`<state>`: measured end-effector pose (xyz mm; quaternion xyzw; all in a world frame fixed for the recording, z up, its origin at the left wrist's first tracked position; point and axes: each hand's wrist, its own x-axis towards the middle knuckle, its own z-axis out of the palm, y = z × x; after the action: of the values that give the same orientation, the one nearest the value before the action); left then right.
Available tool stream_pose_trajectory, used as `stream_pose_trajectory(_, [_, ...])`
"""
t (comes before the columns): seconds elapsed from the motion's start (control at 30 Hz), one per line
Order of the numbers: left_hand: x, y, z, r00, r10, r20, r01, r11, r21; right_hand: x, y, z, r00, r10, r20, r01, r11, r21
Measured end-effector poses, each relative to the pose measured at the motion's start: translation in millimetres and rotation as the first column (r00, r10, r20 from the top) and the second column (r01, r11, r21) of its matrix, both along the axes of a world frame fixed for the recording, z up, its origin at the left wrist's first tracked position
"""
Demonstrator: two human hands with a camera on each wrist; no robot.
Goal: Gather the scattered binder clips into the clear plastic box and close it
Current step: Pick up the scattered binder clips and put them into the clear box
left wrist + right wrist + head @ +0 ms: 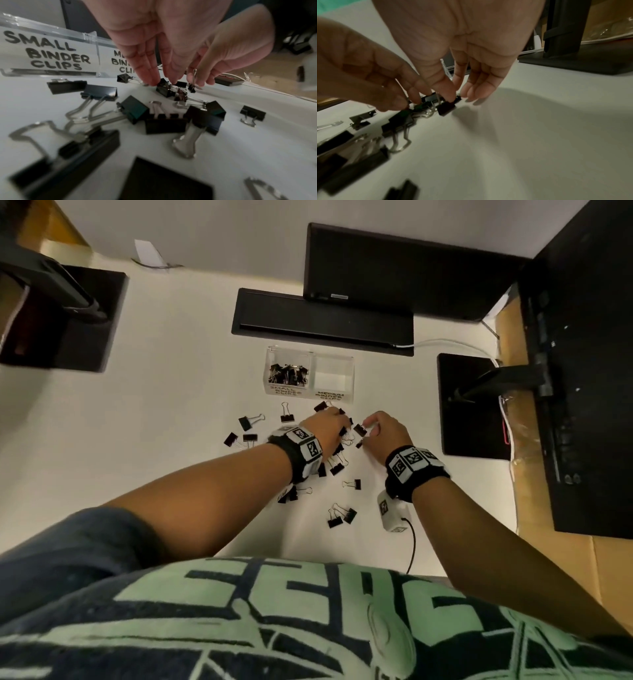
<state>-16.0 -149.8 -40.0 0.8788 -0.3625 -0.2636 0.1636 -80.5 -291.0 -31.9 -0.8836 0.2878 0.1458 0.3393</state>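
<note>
Far left, loose clips (251, 421) lie on the desk (171, 440), apart from the pile (339, 453). Behind stands the clear plastic box (286, 391), small clips (287, 373) in its left compartment (270, 378), the right one empty. My left hand (325, 428) has fingertips down on a pile clip (163, 89); whether the thumb closes I cannot tell. My right hand (385, 433) pinches a black clip (446, 108) by its wire handle (437, 98). I should lift it straight up, so neighbours do not tangle, and check the labels (46, 54) before dropping.

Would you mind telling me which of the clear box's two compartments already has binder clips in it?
The left compartment, labelled SMALL BINDER CLIPS, holds a pile of black clips; the MEDIUM compartment beside it shows only its bare floor.
</note>
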Motion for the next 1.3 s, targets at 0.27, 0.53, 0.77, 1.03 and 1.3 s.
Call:
stream_pose_trajectory(0.27, [0.4, 1.7, -5.4, 0.999, 0.039, 0.002, -0.039, 0.998, 0.049, 7.6, 9.4, -2.4, 0.987, 0.159, 0.022, -0.158, 0.986, -0.046])
stream_pose_trajectory(0.53, [0.8, 28.7, 4.0, 0.973, 0.224, -0.065, -0.228, 0.971, -0.07, -10.1, 17.4, -17.9, 0.972, 0.234, 0.036, -0.228, 0.967, -0.113])
stream_pose_trajectory(0.77, [6.9, 50.8, 4.5, 0.832, 0.522, -0.191, -0.547, 0.828, -0.122, -12.6, 21.1, -16.2, 0.948, 0.313, 0.06, -0.299, 0.939, -0.168])
stream_pose_trajectory(1.03, [3.9, 61.2, 8.7, 0.79, 0.573, -0.216, -0.599, 0.798, -0.073, -16.2, 22.3, -11.2, 0.983, 0.136, 0.123, -0.137, 0.991, 0.0])
stream_pose_trajectory(1.3, [-40.7, 57.6, 21.5, 0.951, 0.241, -0.195, -0.238, 0.971, 0.038, -34.1, 8.3, -0.9, 0.848, -0.516, -0.121, 0.452, 0.585, 0.673])
